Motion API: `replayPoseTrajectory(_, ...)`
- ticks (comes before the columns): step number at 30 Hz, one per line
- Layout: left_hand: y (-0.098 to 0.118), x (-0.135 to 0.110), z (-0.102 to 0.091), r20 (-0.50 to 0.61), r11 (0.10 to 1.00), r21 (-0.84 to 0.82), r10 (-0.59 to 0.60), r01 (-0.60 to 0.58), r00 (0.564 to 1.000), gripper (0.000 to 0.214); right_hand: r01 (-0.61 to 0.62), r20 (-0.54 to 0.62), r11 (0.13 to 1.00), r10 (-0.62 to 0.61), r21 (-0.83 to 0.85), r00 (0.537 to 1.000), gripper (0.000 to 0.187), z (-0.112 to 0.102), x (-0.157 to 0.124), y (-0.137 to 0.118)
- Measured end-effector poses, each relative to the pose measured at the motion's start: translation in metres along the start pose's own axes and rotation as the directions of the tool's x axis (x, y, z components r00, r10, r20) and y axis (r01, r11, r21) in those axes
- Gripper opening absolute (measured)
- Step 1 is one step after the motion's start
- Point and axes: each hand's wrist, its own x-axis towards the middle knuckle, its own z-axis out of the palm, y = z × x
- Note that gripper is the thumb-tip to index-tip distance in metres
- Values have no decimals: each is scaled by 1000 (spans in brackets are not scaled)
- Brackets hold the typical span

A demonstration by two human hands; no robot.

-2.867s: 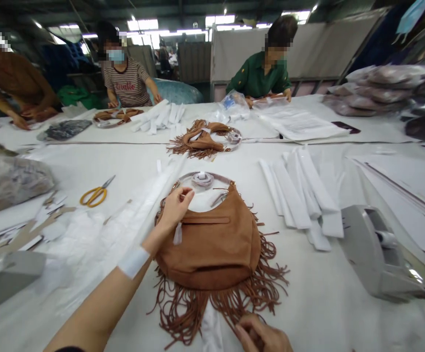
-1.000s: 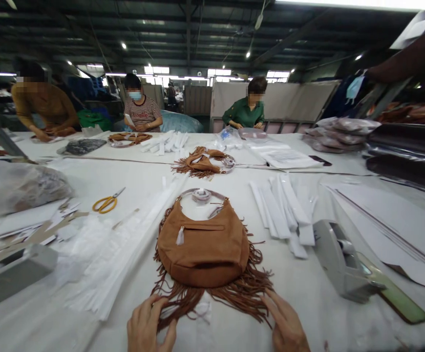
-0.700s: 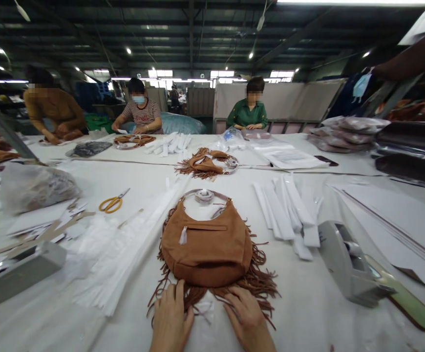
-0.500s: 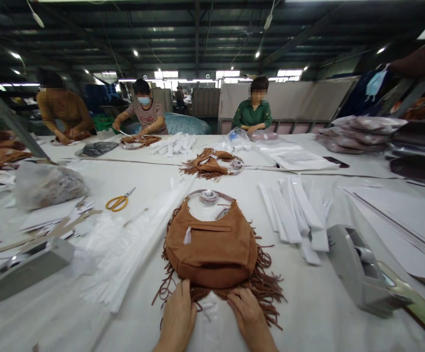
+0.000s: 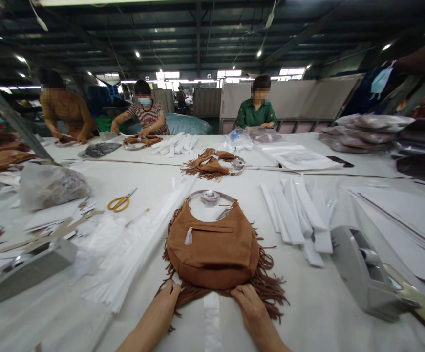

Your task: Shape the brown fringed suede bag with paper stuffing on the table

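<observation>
A brown suede bag (image 5: 212, 249) with a zip pocket and long fringe (image 5: 267, 286) lies flat on the white table (image 5: 318, 303) in front of me. Its strap curves over a small white roll (image 5: 210, 196) at the far end. My left hand (image 5: 166, 298) presses on the fringe at the bag's lower left edge, fingers curled into the strands. My right hand (image 5: 247, 300) rests on the fringe at the lower right, fingers bent over it. A white paper strip (image 5: 211, 318) lies between my wrists under the fringe.
A grey tape dispenser (image 5: 366, 274) stands to the right, another (image 5: 25, 271) to the left. White strips (image 5: 300, 220) lie right of the bag, yellow scissors (image 5: 120, 201) to the left. A second fringed bag (image 5: 210, 164) lies farther off. Three people work across the table.
My left hand left the bag's top and came down to the fringe. Both hands moved inward along the fringe, gathering it under the bag's lower edge. The view tilted up.
</observation>
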Motion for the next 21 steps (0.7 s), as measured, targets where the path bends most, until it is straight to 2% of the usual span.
replayPoseTrajectory(3, -6, -15, -1, -41, 1000, -10, 4, -4, 999, 34, -2, 14, 1000, 2, -3, 1000, 36, -2, 0, 1)
replayPoseTrajectory(8, -16, -46, -7, -145, 996, 16, 89, -87, 985, 60, 14, 48, 1000, -16, 26, 999, 36, -7, 3, 1)
replayPoseTrajectory(11, -11, -58, -15, -230, 996, 44, 82, -73, 970, 61, 44, 12, 999, -45, 31, 999, 36, -7, 4, 3)
replayPoseTrajectory(14, 12, -54, -26, -340, 997, -1, 69, -73, 938, 36, 38, -1, 999, -38, 35, 999, 36, -8, 4, 2)
replayPoseTrajectory(16, 34, -42, -32, -386, 986, -14, 150, -168, 910, 29, 18, 13, 999, -19, 43, 1000, 36, -10, 5, -1)
replayPoseTrajectory(19, 63, -19, -29, -294, 914, 67, 401, -400, 868, 33, 1, 44, 999, -3, 40, 999, 36, -9, 4, -1)
replayPoseTrajectory(21, 72, -7, -16, -221, 891, 119, 454, -438, 863, 38, 25, 29, 999, -25, 23, 999, 37, -6, 2, 4)
